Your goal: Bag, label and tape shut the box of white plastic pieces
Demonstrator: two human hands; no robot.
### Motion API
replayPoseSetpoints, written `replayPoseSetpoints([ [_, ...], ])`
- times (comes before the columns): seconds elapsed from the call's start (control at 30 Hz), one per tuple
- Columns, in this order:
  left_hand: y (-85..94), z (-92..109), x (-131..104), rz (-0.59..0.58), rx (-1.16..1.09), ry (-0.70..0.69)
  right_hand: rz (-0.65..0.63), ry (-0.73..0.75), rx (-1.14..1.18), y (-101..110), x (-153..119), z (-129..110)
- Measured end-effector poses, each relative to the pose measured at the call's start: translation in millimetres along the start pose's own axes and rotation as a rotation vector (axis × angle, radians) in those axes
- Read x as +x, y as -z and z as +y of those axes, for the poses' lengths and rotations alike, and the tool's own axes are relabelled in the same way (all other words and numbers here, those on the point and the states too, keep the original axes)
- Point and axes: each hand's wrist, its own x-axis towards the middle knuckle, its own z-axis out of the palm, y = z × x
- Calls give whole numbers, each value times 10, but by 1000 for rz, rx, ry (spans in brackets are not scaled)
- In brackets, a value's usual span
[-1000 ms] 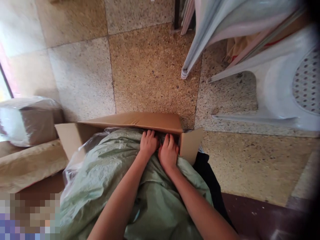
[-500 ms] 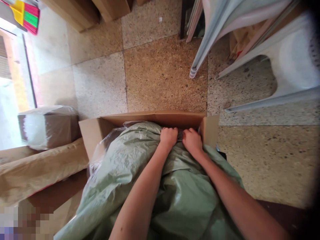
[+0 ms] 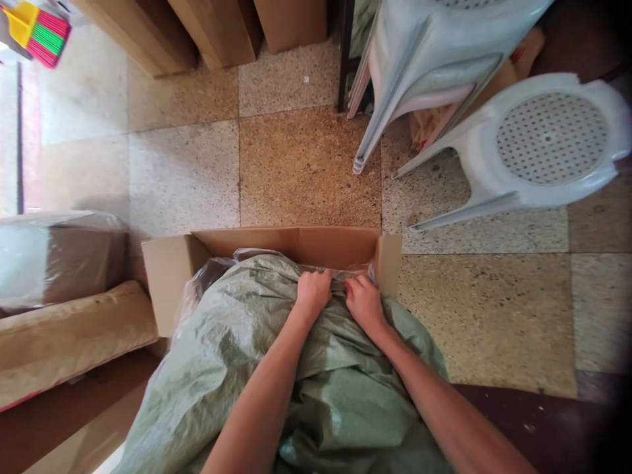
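Note:
A large green woven plastic sack (image 3: 237, 329) drapes over an open cardboard box (image 3: 340, 245) in front of me. My left hand (image 3: 315, 291) is closed on the sack's gathered edge, knuckles up, near the box's far wall. Close beside it on the right, my right hand (image 3: 364, 299) pinches the same edge, with a short bunched stretch of sack between the two. Clear plastic film (image 3: 200, 283) shows under the sack at the box's left end. The sack hides most of the box's contents.
White plastic stools (image 3: 548, 141) stand at the upper right. Tall cardboard boxes (image 3: 217, 39) line the far side. A film-wrapped box (image 3: 83, 257) and a long brown paper-wrapped package (image 3: 79, 336) lie to the left. A colourful broom head (image 3: 42, 36) shows at the top left corner.
My view has shifted, showing more of the stools and far boxes. Both hands keep hold of the sack's edge and sit slightly nearer to me, with more of the box's far wall visible.

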Motion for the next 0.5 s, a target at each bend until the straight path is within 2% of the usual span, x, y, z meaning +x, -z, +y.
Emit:
replayPoseSetpoints([
  [0.5, -7, 80, -473, -59, -24, 0, -53, 34, 35, 147, -338, -142],
])
